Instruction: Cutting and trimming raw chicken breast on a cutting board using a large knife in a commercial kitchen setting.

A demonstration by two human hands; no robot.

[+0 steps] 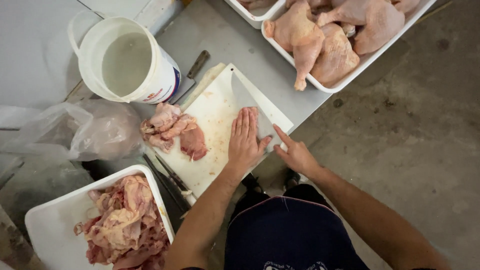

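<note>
The person is standing at the near edge of a grey table (240, 45), looking down on a white cutting board (215, 125) that is lying slantwise on it. The left hand (244, 140) is lying flat on the board, fingers straight and pressed together, palm down on what appears to be a broad cleaver blade (265, 131), though the hand is covering most of it and the view is not clear enough to be sure. The right hand (295, 154) is sitting just beside the board's near right corner, fingers loosely spread and one finger pointing toward the blade; it is gripping nothing.

On the far left part of the board, boned chicken meat (174, 132) is lying in a small pink heap, well apart from the left hand. Beyond the board, a white bucket (125, 62) holding cloudy water is standing on the table, with a dark-handled knife (192, 72) lying between bucket and board. To the left of the board, a crumpled clear plastic bag (85, 131) is resting. Near and to the left of the board, a white tray (55, 225) is holding skin and trimmings (125, 225). Far and to the right of the board, another white tray (370, 59) is holding whole raw chicken legs (320, 45).
</note>
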